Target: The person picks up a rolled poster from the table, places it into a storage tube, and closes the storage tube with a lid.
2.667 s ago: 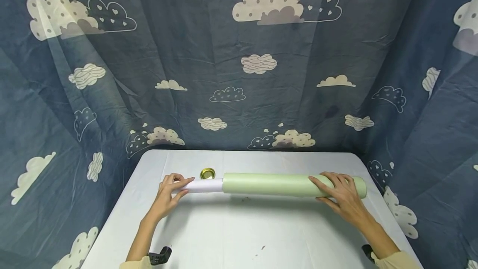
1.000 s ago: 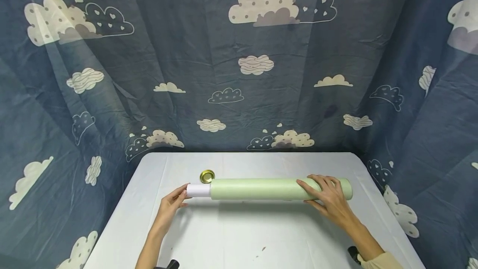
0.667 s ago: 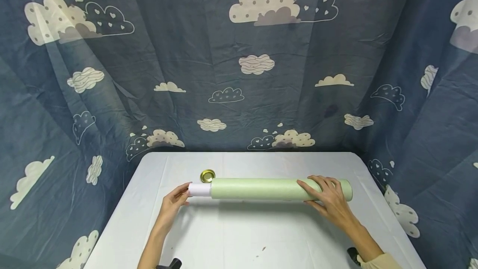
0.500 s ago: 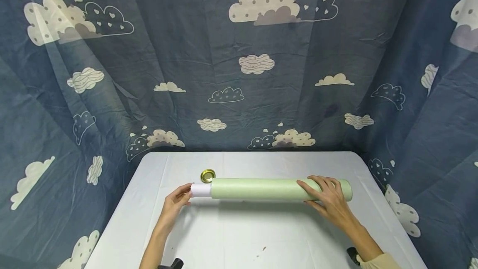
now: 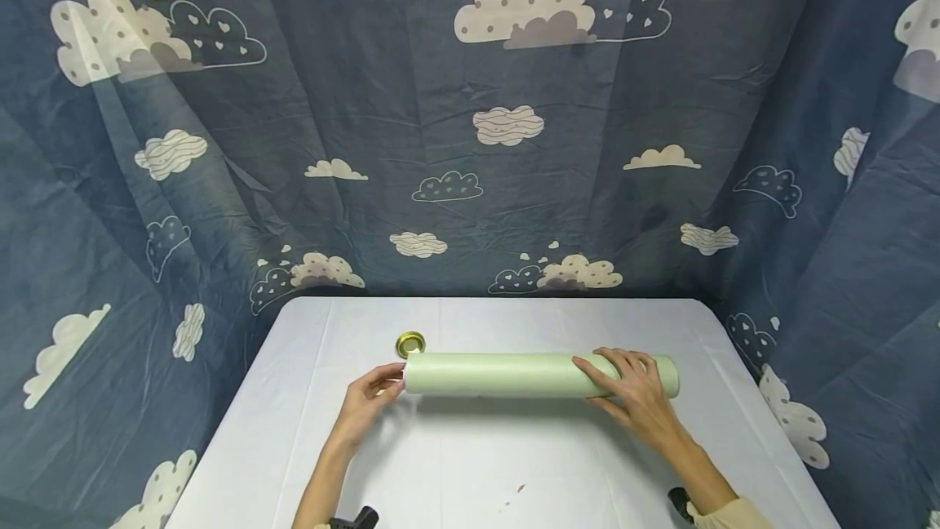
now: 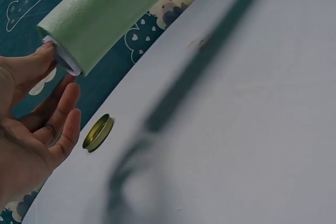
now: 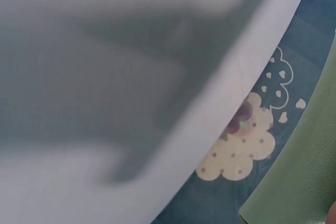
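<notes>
A long pale green tube (image 5: 499, 375) hangs level above the table, casting a shadow. My right hand (image 5: 635, 394) grips it near its right end, thumb towards me. At the left end, my left hand (image 5: 374, 398) pinches the rim of a white roll (image 6: 67, 62) with thumb and fingertips. Only that rim shows; the rest of the roll is hidden inside the tube. In the right wrist view the tube (image 7: 299, 182) runs along the right edge, with just a bit of a finger visible. A gold metal lid (image 5: 410, 344) lies on the table behind the tube's left end.
The white-covered table (image 5: 470, 464) has small dark specks (image 5: 520, 488) near its front middle. A dark blue cloud-print curtain (image 5: 411, 137) surrounds its back and sides. Black devices (image 5: 356, 518) are worn at both wrists.
The white roll has slid right into the green tube until only its rim shows, my left hand moving with it. The tube and right hand have shifted slightly left.
</notes>
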The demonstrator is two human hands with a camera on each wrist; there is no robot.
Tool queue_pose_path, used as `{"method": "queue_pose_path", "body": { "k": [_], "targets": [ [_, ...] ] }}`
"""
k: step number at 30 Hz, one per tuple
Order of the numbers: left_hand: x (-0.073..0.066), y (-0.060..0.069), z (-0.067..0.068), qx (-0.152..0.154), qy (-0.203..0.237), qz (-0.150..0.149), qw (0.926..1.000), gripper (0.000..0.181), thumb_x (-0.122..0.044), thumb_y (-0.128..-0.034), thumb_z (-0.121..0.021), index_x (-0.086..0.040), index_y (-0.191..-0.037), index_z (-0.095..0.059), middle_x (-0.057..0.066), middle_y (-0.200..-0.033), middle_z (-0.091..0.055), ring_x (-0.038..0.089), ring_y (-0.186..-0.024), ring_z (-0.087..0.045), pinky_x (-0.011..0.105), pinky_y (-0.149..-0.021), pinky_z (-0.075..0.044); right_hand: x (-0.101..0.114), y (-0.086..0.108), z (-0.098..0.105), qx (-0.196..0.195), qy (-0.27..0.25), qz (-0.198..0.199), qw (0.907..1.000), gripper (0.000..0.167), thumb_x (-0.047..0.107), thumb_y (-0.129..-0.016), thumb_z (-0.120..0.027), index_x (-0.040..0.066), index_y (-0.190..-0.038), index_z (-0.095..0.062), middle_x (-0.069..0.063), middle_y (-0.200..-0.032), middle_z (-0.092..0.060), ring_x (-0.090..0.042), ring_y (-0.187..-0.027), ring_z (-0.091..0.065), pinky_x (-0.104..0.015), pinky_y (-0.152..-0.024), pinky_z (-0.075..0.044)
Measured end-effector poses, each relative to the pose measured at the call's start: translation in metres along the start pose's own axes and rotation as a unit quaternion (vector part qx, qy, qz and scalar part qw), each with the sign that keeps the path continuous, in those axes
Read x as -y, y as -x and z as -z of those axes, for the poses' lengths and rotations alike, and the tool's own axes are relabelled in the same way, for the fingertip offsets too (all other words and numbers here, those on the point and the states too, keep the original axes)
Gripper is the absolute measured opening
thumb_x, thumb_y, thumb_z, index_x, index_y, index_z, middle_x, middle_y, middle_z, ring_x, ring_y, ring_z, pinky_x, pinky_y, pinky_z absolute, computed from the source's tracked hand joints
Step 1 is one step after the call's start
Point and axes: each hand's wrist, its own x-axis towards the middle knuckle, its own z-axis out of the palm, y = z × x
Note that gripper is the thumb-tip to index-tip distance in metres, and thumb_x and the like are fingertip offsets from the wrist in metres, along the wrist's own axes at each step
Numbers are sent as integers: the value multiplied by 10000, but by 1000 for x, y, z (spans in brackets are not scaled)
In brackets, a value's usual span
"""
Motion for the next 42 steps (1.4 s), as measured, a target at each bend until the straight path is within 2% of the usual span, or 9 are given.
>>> {"method": "queue_pose_path", "body": {
  "k": [5,10,14,16,19,25,33,38,42],
  "targets": [
    [4,1,-8,27,-61,-67,10000,365,-95,-953,-731,46,-1283,-666,-30,-1121,-732,56,-943,-646,184,-785,-545,2,1,1,-26,-20,-2,10000,653,685,-1014,-324,284,-1424,-635,-158,-1241,-676,-372,-1113,-623,-603,-953,-420],
    [7,-4,-8,-101,-130,-1,9999,343,-127,-961,-733,28,-1264,-684,70,-1145,-739,87,-958,-666,193,-808,-556,3,3,1,-27,-64,-27,10000,651,680,-1017,-325,275,-1419,-640,-165,-1248,-670,-380,-1127,-617,-604,-960,-411],
    [16,-19,-8,-524,-799,181,9953,411,-217,-962,-746,-33,-1320,-661,147,-1276,-685,206,-1093,-654,284,-885,-568,1,8,3,71,-133,-134,9998,626,667,-1001,-395,278,-1435,-626,-175,-1264,-662,-390,-1140,-611,-611,-976,-400],
    [21,-28,-11,-841,-1403,144,9864,491,-245,-949,-762,-13,-1360,-623,179,-1329,-644,296,-1174,-630,386,-945,-568,1,10,3,102,-163,-198,9996,617,655,-989,-437,277,-1441,-622,-179,-1273,-659,-394,-1147,-608,-614,-983,-396],
    [33,-44,-15,-1237,-2353,5,9640,625,-254,-921,-786,51,-1414,-551,232,-1362,-576,402,-1245,-571,524,-1033,-515,0,12,5,91,-191,-257,9994,608,642,-979,-469,278,-1443,-620,-172,-1284,-655,-391,-1159,-605,-612,-986,-391],
    [49,-72,-23,-1396,-3685,-167,9189,856,-369,-822,-817,131,-1437,-495,291,-1290,-514,440,-1227,-489,573,-1050,-466,1,13,6,-112,-173,-174,9996,584,620,-987,-484,269,-1430,-632,-167,-1265,-664,-386,-1132,-617,-602,-953,-401],
    [48,-92,-33,-1512,-4138,-403,8968,831,-392,-747,-827,80,-1382,-573,263,-1203,-530,409,-1142,-514,548,-978,-477,1,17,8,-69,-203,-312,9993,589,583,-930,-585,281,-1433,-629,-164,-1285,-661,-378,-1165,-602,-585,-975,-380],
    [48,-93,-38,-1681,-4078,-293,8970,610,-271,-809,-835,63,-1283,-646,250,-1191,-529,402,-1135,-514,549,-955,-488,0,22,9,86,-212,-495,9985,609,658,-982,-458,286,-1431,-632,-164,-1298,-659,-369,-1188,-592,-577,-1000,-359],
    [47,-90,-37,-1573,-3723,-186,9145,613,-277,-845,-842,75,-1301,-631,250,-1205,-522,399,-1147,-520,555,-972,-487,-5,27,10,113,-92,-613,9980,645,691,-996,-371,287,-1421,-639,-157,-1297,-657,-363,-1186,-592,-566,-1007,-362]
  ]
}}
